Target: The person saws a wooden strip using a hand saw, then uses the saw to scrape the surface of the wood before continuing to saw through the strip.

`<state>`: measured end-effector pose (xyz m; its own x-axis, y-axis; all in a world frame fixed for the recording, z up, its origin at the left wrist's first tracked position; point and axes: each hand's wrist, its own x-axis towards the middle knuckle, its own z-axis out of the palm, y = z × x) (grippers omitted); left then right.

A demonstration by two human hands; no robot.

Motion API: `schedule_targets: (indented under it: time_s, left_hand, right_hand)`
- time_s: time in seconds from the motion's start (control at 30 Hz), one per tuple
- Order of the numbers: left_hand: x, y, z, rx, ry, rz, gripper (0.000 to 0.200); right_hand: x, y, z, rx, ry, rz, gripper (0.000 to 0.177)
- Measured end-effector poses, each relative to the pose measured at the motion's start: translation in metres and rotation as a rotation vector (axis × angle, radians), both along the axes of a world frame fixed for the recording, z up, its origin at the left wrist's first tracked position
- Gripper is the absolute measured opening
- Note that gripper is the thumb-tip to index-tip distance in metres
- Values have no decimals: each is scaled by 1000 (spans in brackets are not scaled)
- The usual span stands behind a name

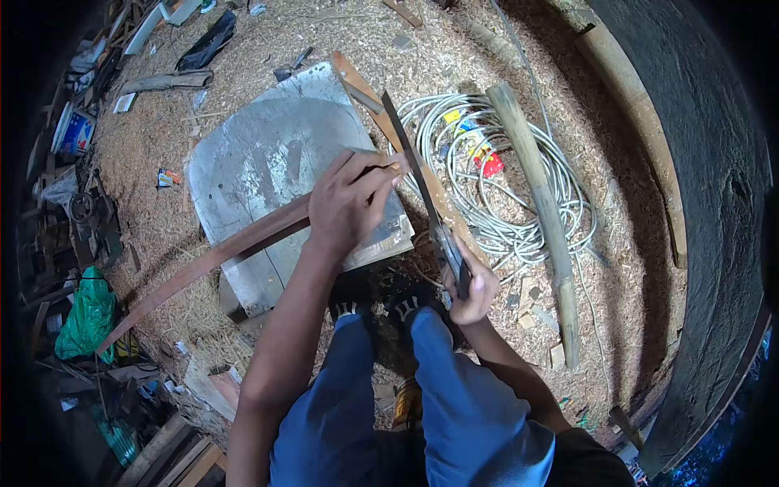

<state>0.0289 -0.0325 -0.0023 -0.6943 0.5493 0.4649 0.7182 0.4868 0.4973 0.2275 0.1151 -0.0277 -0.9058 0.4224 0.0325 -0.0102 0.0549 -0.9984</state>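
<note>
Nearest are the person's knees in blue trousers (357, 406), bent in a squat, with dark shoes (406, 305) just beyond them on the sawdust floor (243, 57).

The right hand (475, 288) is just right of the shoes. It is closed in a fist around the handle of a knife (415, 174). The long dark blade slants away to the far left, over a brown plank (357, 85) that lies along the slab's right edge.

The left hand (349, 203) is a little farther and to the left. Its fingers are pressed together and curled down over the end of a long brown strip (211, 260), pinning it on a grey slab (260, 146). The strip runs from under that hand to the near left, off the slab's edge and down to the floor. Its far end reaches the blade just right of the fingertips; whether they touch I cannot tell.

Right of the knife is a coil of pale cable (499, 231), with a bamboo pole (535, 187) laid across it, running near to far. Farther right rises a dark curved wall (706, 130).

At the near left edge lies a green bag (85, 312). Farther off on the left are scraps of wood and a black bag (207, 40).
</note>
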Motion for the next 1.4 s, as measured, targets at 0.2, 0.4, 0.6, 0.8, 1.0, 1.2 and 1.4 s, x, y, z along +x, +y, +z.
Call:
schedule_targets:
  time_s: [0.2, 0.4, 0.6, 0.8, 1.0, 1.2, 1.4]
  left_hand:
    - [-3, 0, -1, 14, -25, 10, 13]
    - [2, -1, -3, 7, -6, 6, 10]
    - [-2, 0, -1, 31, -11, 10, 13]
    - [1, 1, -1, 32, -33, 13, 10]
    - [-1, 2, -3, 22, -7, 9, 12]
    - [-1, 1, -2, 17, 4, 6, 13]
    - [0, 1, -2, 8, -22, 18, 9]
  right_hand:
    - [63, 3, -9, -24, -31, 33, 83]
    - [6, 2, -6, -84, -45, 3, 85]
    - [73, -2, -13, -113, -2, -9, 84]
    - [22, 0, -13, -53, -35, 3, 83]
    - [68, -3, -11, -19, -5, 10, 81]
    - [21, -1, 3, -117, -7, -18, 71]
    - [76, 2, -6, -23, -6, 28, 65]
